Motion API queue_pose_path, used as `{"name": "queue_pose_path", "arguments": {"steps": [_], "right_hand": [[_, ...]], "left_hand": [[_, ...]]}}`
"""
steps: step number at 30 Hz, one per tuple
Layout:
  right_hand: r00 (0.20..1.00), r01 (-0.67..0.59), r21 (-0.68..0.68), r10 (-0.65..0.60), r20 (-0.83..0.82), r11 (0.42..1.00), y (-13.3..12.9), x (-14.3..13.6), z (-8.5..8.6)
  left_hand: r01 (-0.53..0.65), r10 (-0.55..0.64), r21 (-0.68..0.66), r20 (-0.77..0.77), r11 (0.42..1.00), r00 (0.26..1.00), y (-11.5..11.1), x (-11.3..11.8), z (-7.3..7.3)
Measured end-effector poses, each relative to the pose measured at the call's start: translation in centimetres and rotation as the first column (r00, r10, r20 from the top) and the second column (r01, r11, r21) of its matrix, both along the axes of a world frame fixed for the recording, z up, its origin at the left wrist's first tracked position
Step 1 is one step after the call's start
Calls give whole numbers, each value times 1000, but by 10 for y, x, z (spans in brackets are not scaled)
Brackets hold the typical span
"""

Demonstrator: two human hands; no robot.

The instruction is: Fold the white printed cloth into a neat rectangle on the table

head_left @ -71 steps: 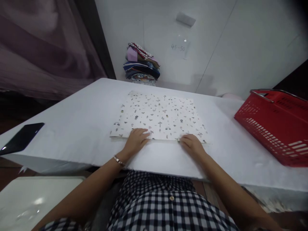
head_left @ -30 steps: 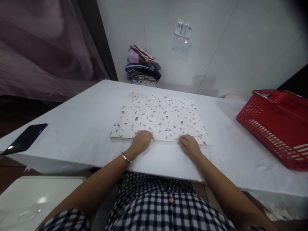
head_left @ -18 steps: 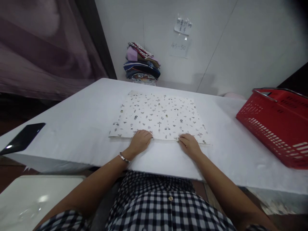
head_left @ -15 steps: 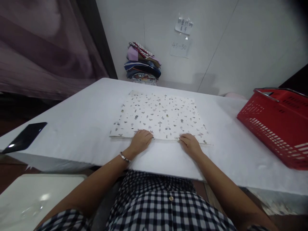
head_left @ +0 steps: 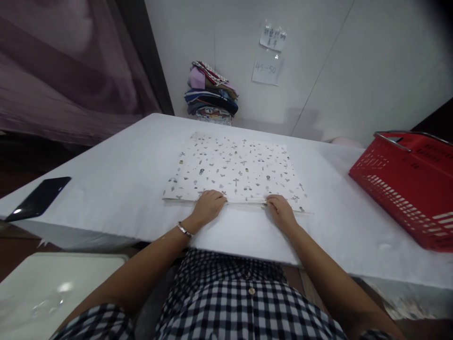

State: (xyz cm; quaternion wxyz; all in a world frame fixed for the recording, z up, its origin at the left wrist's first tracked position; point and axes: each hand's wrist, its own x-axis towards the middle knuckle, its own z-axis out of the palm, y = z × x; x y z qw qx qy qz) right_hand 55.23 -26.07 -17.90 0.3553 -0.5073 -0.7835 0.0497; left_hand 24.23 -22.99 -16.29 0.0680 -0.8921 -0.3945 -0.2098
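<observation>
A white cloth (head_left: 230, 165) printed with small grey-brown motifs lies flat on the table in front of me, with layered edges along its near side. My left hand (head_left: 211, 204) is closed on that near edge, left of the middle, its thumb tucked under the cloth. Farther right along the same edge, my right hand (head_left: 280, 210) pinches the fabric between fingers and thumb. Between the two hands the edge is slightly raised, and more than one layer shows there. A silver bracelet (head_left: 184, 230) circles my left wrist.
The cloth rests on a white-covered table (head_left: 116, 174). A red plastic basket (head_left: 399, 184) stands at the right, and a black phone-like slab (head_left: 38, 198) lies at the left edge. Folded fabrics (head_left: 212, 94) are piled by the wall. A pale stool top (head_left: 63, 283) is below left.
The near edge between my hands has lifted slightly, showing its layers more. Both hands stay in nearly the same places, and the view has shifted a little.
</observation>
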Motion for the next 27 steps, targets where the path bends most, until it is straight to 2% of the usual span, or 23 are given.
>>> {"name": "queue_pose_path", "arguments": {"steps": [5, 12, 17, 22, 27], "right_hand": [[999, 18, -25, -19, -31, 1000, 0, -2, 2], [1000, 21, -32, -20, 23, 999, 2, -1, 0], [999, 27, -52, -25, 45, 998, 3, -1, 0], [997, 47, 29, -49, 63, 998, 5, -3, 2], [979, -17, 28, 11, 203, 999, 5, -3, -3]], "left_hand": [[24, -24, -22, 23, 999, 999, -2, 2, 2], [-6, 8, -44, 46, 999, 999, 1, 4, 0], [-7, 11, -51, 79, 999, 997, 7, 2, 5], [-43, 43, 35, 0, 998, 999, 18, 5, 11], [8, 0, 106, -72, 994, 997, 22, 4, 2]]}}
